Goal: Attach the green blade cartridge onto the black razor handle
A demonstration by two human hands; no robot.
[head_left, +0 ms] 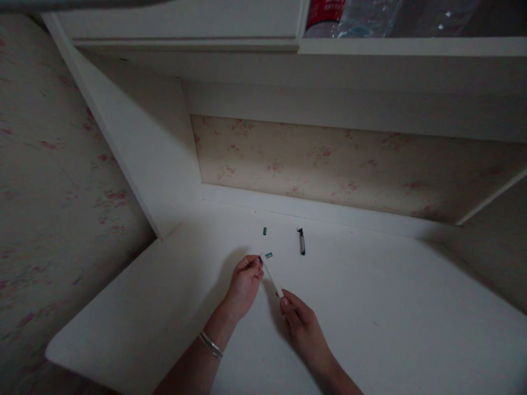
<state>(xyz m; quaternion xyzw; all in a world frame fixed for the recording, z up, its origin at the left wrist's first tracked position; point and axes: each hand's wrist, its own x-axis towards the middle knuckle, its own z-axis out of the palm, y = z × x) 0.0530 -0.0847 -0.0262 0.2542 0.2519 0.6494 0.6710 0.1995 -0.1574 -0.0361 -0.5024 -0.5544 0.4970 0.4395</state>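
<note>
My left hand (pixel 246 280) is closed in a pinch on a small dark piece (pixel 260 259), mostly hidden by the fingertips. My right hand (pixel 300 321) grips a slim white stick (pixel 272 275), possibly a toothbrush. Its far end meets the fingertips of my left hand; whether it touches the dark piece I cannot tell. Just right of those fingertips lies a small green-and-black rectangular piece (pixel 269 255). A similar green piece (pixel 264 231) rests farther back. To the right is a black-and-grey handle with a narrow angled top, like a razor (pixel 302 242).
The white desk (pixel 370 296) has a raised back strip and a rounded front left corner. A white side panel (pixel 152 142) stands at the left. Overhead is a white shelf (pixel 411 46) bearing a red-labelled item (pixel 325 13) and clear plastic (pixel 366 19).
</note>
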